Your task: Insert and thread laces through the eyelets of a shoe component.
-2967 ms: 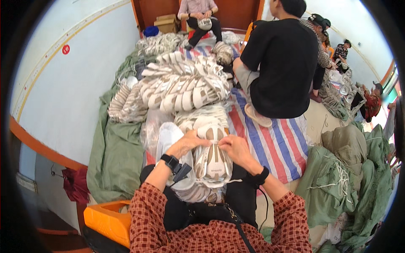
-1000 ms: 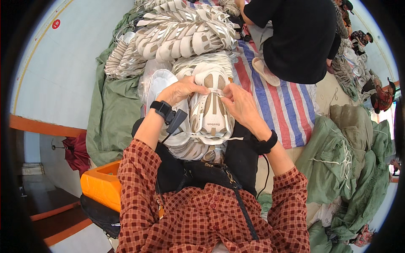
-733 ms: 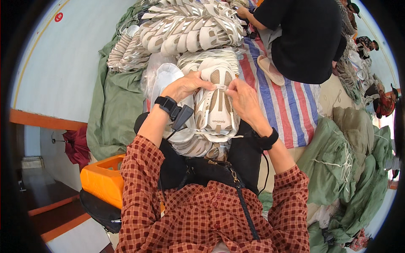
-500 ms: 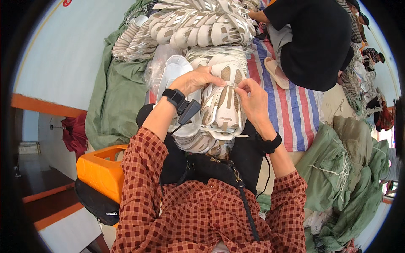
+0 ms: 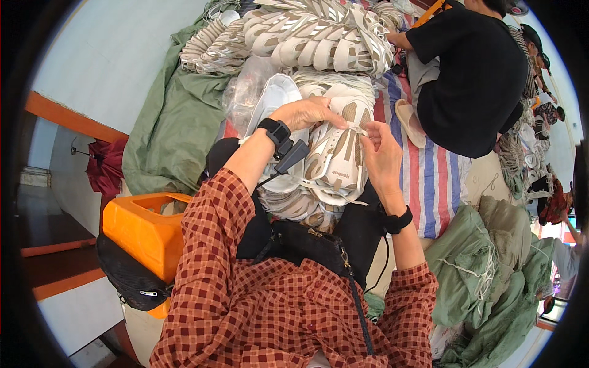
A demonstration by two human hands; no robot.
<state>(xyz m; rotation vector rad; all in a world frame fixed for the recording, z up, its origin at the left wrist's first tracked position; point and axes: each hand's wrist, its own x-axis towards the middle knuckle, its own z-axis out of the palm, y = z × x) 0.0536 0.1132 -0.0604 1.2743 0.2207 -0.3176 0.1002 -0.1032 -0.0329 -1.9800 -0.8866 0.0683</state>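
A white and tan shoe upper [image 5: 338, 164] lies in front of me, its toe end toward me, above my black-clad lap. A thin white shoelace [image 5: 354, 127] crosses its throat. Reaching in from the left, my left hand [image 5: 307, 115] is closed, pinching the lace with thumb and fingertips. My right hand [image 5: 383, 156] has its thumb and fingers pressed together on the lace at the upper's right side. Loose lace trails round the toe edge. Beneath and nearer me lies a pile of more uppers [image 5: 285, 201]. A white-lined upper [image 5: 281, 92] leans left of my left hand.
Long rows of stacked uppers [image 5: 313, 43] lie beyond. At the far right a person in black [image 5: 472, 80] sits on the striped sheet [image 5: 417, 190]. Green sacks [image 5: 463, 264] lie right, green cloth [image 5: 178, 129] left. An orange plastic stool [image 5: 144, 230] and black bag [image 5: 132, 273] are beside me.
The view has shifted, so the scene sits slightly farther right. Both hands stay at the lace on the same upper, with only slight finger movement.
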